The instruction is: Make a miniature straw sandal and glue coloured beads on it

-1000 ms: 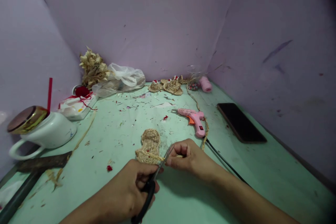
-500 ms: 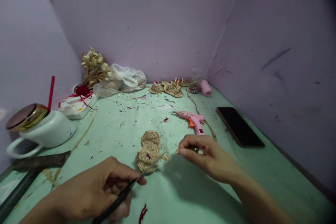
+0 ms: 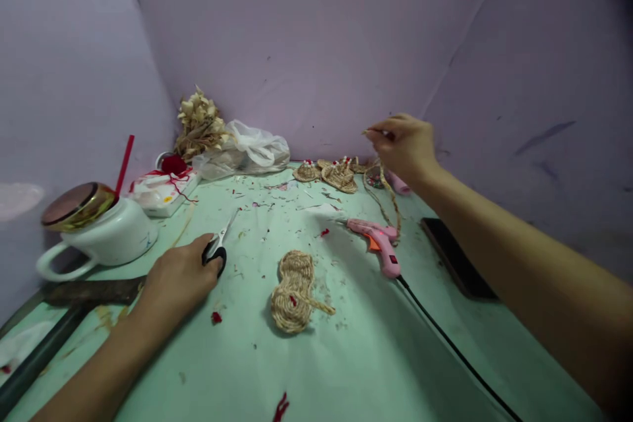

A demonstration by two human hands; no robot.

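Braided cord (image 3: 393,201) could be snagging on the glue gun (image 3: 373,231)

You are pinching the braided cord in your right grip (image 3: 408,148), raised beyond the glue gun, and its lower stretch is hanging close behind the gun's body. If you are pulling that stretch tight, it could be catching there and swinging the nozzle around; whether the nozzle is hot is not showing. The woven piece (image 3: 293,310) is lying on the desk (image 3: 237,369), left of the gun and nearer you, and its short tail (image 3: 322,306) is sticking out toward the gun. With nobody holding it, it could be sliding if something is brushing that tail. Your left grip (image 3: 180,273) is curling around the handles of the scissors (image 3: 222,237), well left of the gun; how firmly, you cannot be telling from here, and a loose hold could be letting them twist
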